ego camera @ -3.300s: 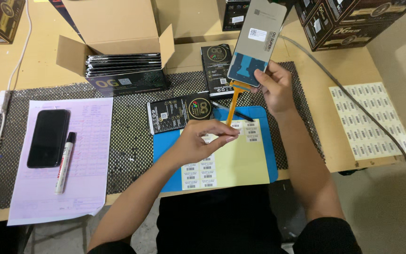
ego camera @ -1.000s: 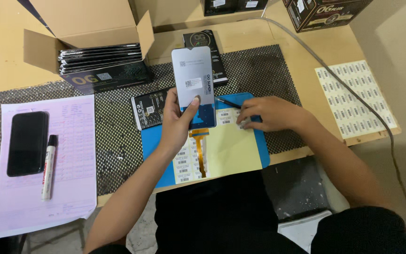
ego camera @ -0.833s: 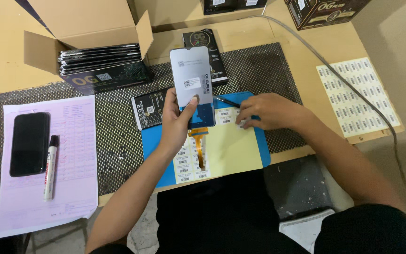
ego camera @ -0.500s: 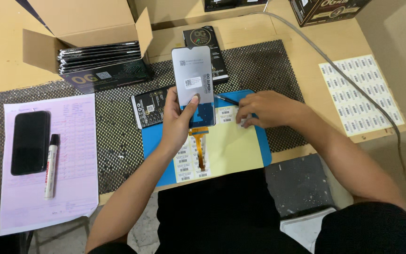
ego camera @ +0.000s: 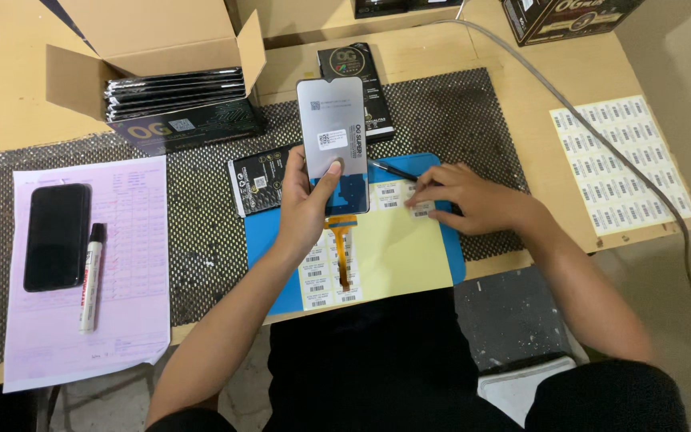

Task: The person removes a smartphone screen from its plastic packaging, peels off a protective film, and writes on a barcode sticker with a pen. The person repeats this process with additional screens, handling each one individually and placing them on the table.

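Over blue mat [ego camera: 441, 260]: L hand [ego camera: 301, 212] grips screen panel [ego camera: 332, 136], R hand [ego camera: 461, 196] on sticker [ego camera: 419, 210]

Grey phone screen [ego camera: 333, 136] upright, orange flex hanging; label sheet [ego camera: 385, 248] flat on mat.

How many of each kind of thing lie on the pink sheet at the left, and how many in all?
Black phone: 1
White marker: 1
Total on the pink sheet: 2
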